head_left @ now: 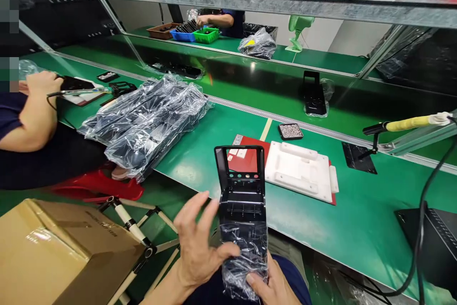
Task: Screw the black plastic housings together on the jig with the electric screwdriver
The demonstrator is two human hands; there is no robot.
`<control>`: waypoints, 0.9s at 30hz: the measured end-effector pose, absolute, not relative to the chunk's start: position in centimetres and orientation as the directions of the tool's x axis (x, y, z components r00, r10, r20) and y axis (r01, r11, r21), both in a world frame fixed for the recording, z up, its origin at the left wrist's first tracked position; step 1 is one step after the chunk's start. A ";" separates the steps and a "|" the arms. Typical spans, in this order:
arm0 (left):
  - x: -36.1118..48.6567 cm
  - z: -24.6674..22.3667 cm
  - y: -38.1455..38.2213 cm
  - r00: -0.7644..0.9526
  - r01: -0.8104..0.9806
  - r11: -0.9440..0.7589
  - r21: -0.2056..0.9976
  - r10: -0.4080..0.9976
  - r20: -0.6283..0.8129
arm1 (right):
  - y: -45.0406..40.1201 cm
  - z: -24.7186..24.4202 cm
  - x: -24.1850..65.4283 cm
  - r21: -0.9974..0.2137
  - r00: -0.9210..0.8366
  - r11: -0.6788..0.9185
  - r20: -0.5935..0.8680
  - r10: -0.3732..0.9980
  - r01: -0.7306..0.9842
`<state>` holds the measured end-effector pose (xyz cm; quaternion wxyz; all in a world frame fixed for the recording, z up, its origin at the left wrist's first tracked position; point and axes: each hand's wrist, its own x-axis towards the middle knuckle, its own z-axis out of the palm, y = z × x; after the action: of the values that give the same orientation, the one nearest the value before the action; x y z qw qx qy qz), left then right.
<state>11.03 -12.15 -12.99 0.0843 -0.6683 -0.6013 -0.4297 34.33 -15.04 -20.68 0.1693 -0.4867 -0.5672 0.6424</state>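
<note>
A black plastic housing [243, 200] stands upright in front of me, its upper end an open rectangular frame. Clear plastic film is bunched round its lower half. My right hand [273, 283] grips the wrapped lower end, thumb across the front. At the housing's left side is my left hand [200, 243], fingers spread, the thumb at the film's edge. Beyond the housing, a white fixture [302, 169] lies on a red board [246, 148] on the green table [189, 148].
Film-wrapped black parts [153, 119] are piled at the left. A small tray of screws [290, 131] sits behind the fixture. A tool with a yellow sleeve [407, 124] is at right. A cardboard box [60, 252] stands lower left. Other people work at left and far back.
</note>
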 end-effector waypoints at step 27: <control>7.2 -4.0 -6.1 0.366 0.910 -0.398 -0.117 0.636 0.679 | -5.3 -10.6 31.4 -0.986 -0.571 -0.152 -0.088 0.817 -0.065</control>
<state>7.16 -6.10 -4.03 0.2467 -0.7887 -0.4899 -0.2775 31.40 -5.30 -10.60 0.3230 -0.3323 -0.5652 0.6825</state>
